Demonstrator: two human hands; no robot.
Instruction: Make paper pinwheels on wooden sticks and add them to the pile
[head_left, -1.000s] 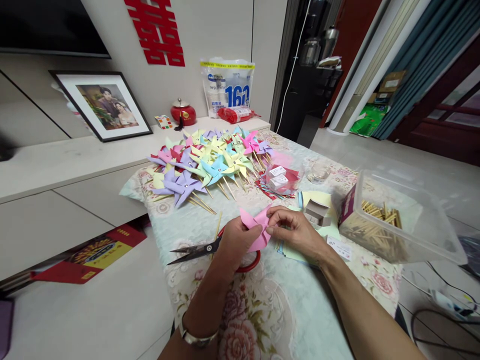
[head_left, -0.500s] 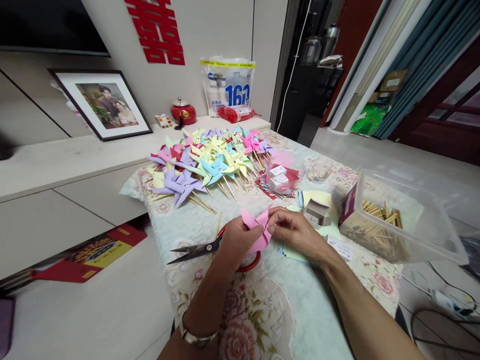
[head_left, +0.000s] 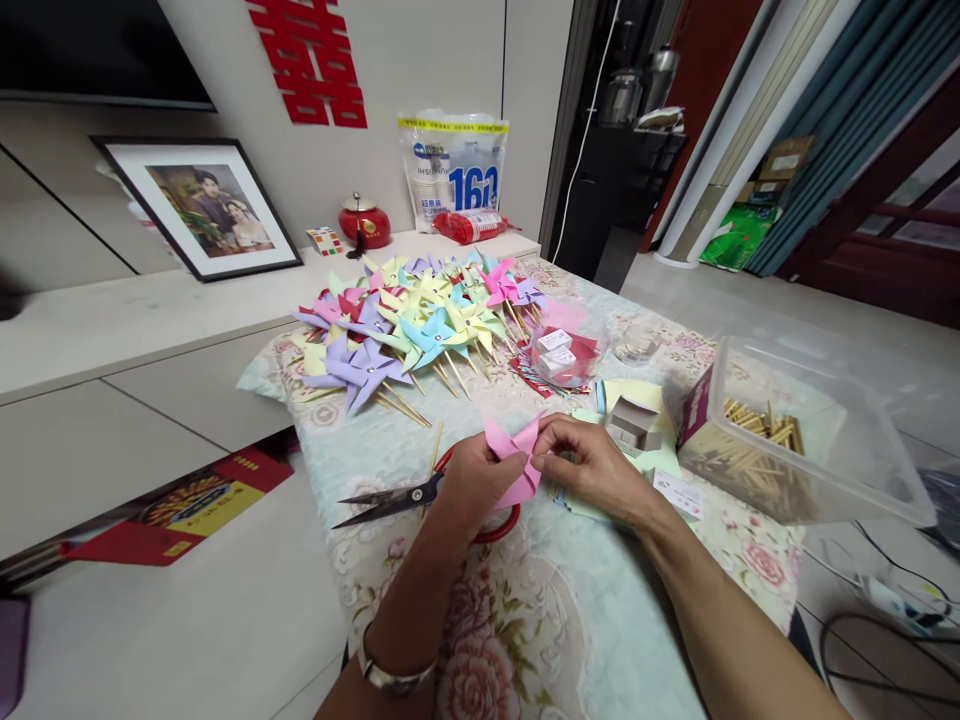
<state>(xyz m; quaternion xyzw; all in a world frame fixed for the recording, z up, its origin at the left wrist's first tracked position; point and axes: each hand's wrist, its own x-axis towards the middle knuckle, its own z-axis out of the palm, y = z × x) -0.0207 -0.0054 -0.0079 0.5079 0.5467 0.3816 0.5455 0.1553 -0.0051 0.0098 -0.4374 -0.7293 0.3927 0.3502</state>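
Both my hands hold a pink paper pinwheel [head_left: 513,462] above the table's near middle. My left hand [head_left: 472,480] grips its left side with the thumb on the paper. My right hand [head_left: 592,462] pinches the folded tips at its centre. Under my left hand lie red-handled scissors [head_left: 390,499], blades pointing left. A thin wooden stick [head_left: 436,449] lies just beyond them. A pile of several finished pinwheels [head_left: 420,320] in pink, purple, yellow, green and blue, on sticks, covers the far part of the table.
A clear plastic box [head_left: 802,440] of wooden sticks stands at the right. Small grey boxes [head_left: 634,420] sit on coloured paper sheets [head_left: 637,395] beside it, a clear tub [head_left: 562,358] with red and white items beyond. The flowered tablecloth [head_left: 525,620] hangs near me; a white cabinet [head_left: 112,330] runs along the left.
My hands and the pink pinwheel have barely shifted; my right fingers have closed in slightly on the pinwheel's centre.
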